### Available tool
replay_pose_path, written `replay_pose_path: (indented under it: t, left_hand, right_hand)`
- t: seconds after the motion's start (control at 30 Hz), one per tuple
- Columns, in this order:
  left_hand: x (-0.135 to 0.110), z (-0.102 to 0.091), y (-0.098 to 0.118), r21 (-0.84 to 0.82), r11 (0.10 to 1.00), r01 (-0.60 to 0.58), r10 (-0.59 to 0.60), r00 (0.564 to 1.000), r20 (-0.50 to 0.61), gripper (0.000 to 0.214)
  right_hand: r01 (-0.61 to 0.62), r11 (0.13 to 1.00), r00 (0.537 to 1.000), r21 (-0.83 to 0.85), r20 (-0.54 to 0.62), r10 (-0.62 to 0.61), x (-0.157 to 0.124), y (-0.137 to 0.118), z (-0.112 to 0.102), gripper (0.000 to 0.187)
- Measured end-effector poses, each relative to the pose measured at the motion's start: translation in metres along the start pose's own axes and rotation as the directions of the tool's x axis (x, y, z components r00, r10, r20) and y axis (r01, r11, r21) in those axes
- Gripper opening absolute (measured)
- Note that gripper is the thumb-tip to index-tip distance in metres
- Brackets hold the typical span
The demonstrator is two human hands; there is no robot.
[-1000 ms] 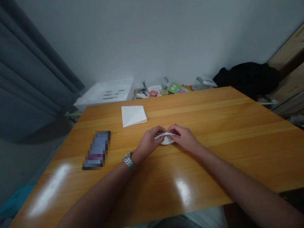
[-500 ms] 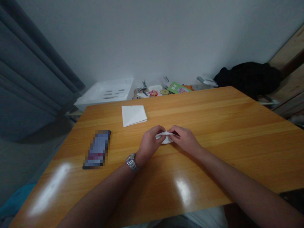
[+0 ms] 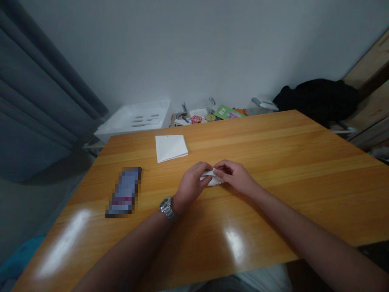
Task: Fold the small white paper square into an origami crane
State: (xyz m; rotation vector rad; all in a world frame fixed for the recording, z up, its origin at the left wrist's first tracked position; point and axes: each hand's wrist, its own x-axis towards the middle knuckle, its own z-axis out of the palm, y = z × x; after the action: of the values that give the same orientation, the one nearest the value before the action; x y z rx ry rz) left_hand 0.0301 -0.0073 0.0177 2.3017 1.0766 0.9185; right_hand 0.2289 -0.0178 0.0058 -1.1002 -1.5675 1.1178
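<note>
A small folded piece of white paper (image 3: 214, 180) rests on the wooden table (image 3: 273, 162) at its middle. My left hand (image 3: 191, 184), with a metal watch on the wrist, pinches the paper's left end with closed fingers. My right hand (image 3: 235, 176) pinches its right end, the fingertips meeting my left hand's over the paper. Most of the paper is hidden between the fingers.
A folded white sheet (image 3: 170, 147) lies on the table behind my left hand. A phone (image 3: 124, 196) lies to the left. Beyond the far edge are a white crate (image 3: 136, 117), small clutter (image 3: 206, 115) and a black bag (image 3: 316, 99). Grey curtains (image 3: 33, 101) hang left.
The paper between my fingers has been pressed flatter and tilted, and my right fingertips have shifted slightly left over it. My arms have barely moved.
</note>
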Motion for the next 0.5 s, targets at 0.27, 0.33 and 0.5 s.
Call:
replay_pose_path:
  t: [0.27,0.33,0.5]
  left_hand:
    - [0.0008,-0.0014,0.005,-0.096,0.995,0.022,-0.022,1.0,-0.001,0.018]
    - [0.0014,0.0008,0.0048,-0.129,0.99,0.062,-0.067,0.997,-0.029,0.016]
    - [0.0029,0.0053,0.0002,-0.203,0.974,0.099,-0.106,0.994,-0.023,0.016]
  right_hand:
    - [-0.015,0.999,1.0,0.034,0.005,0.014,-0.0006,0.0003,-0.005,0.024]
    - [-0.008,1.0,1.0,0.029,0.008,0.008,-0.0005,-0.0008,-0.0049,0.024]
    - [-0.008,1.0,1.0,0.014,-0.001,0.008,-0.0002,-0.0021,-0.0053,0.024]
